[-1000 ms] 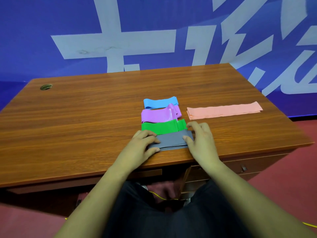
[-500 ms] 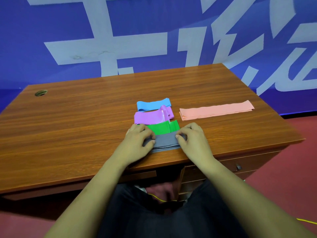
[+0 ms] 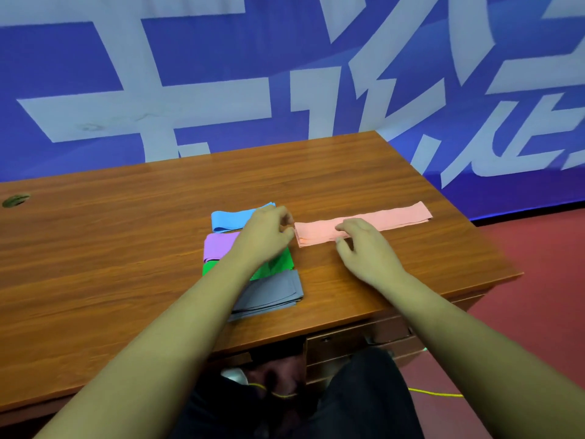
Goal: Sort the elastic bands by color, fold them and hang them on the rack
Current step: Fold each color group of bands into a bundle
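Four folded bands lie in a column on the wooden surface (image 3: 110, 248): the blue band (image 3: 228, 218) farthest from the person, then the purple band (image 3: 218, 245), the green band (image 3: 278, 263) and the grey band (image 3: 272, 289) nearest the front edge, each touching the next. The pink band (image 3: 395, 215) lies flat and long, just to the right of the column. The left hand (image 3: 266, 239) sits at the left end of the pink band with fingers curled and thumb close to them; whether it pinches the band cannot be told. The left forearm crosses above the purple, green and grey bands. The right hand (image 3: 364, 248) is spread, fingers relaxed, with its fingertips (image 3: 342, 228) resting on the pink band, gripping nothing. A blue banner (image 3: 190, 58) with white lettering stands behind the surface.
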The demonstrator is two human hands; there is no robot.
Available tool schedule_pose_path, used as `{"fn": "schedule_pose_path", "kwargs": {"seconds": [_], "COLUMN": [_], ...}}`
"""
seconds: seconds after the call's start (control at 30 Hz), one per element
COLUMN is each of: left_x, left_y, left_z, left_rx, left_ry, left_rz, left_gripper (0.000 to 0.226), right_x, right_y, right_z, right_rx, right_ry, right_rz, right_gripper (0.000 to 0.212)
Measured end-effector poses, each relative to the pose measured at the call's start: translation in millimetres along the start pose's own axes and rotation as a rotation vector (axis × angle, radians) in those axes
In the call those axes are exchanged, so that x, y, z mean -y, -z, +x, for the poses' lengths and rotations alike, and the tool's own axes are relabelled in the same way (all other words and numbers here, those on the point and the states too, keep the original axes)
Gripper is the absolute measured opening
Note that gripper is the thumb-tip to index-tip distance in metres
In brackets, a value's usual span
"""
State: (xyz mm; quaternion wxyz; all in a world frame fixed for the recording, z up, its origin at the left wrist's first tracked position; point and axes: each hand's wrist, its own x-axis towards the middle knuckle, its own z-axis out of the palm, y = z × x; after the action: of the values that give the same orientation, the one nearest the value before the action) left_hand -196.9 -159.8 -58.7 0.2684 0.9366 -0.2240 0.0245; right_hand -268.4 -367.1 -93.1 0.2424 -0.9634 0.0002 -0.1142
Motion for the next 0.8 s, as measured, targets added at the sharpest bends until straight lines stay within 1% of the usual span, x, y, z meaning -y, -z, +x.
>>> {"fn": "schedule_pose_path", "kwargs": {"seconds": [0.07, 0.13, 0.27, 0.4, 0.53, 0.67, 0.8], "left_x": [-4, -7, -12, -11, -15, -23, -29], "left_y": [-12, -23, -44, -56, -60, -58, -55], "left_z": [18, 31, 51, 58, 61, 63, 65], "left_rx": [0.029, 0.074, 0.182, 0.207, 0.234, 0.259, 0.333], "left_ry": [0.003, 0.042, 0.123, 0.193, 0.198, 0.161, 0.218], "left_rz": [0.068, 0.125, 0.316, 0.437, 0.511, 0.485, 0.508], "left_gripper": [0.022, 0.030, 0.043, 0.046, 0.036, 0.031, 0.037], "right_x": [-10, -19, -32, -39, -43, -46, -45], "right_y": [1, -2, -9, -15, -18, -17, -15], "right_z": [6, 9, 10, 10, 12, 15, 17], "right_rx": [0.048, 0.082, 0.094, 0.062, 0.042, 0.038, 0.004], "right_ry": [0.013, 0.025, 0.057, 0.093, 0.114, 0.127, 0.121], "right_rz": [-0.055, -0.098, -0.142, -0.167, -0.155, -0.131, -0.190], "right_gripper": [0.038, 0.039, 0.038, 0.038, 0.037, 0.035, 0.034]}}
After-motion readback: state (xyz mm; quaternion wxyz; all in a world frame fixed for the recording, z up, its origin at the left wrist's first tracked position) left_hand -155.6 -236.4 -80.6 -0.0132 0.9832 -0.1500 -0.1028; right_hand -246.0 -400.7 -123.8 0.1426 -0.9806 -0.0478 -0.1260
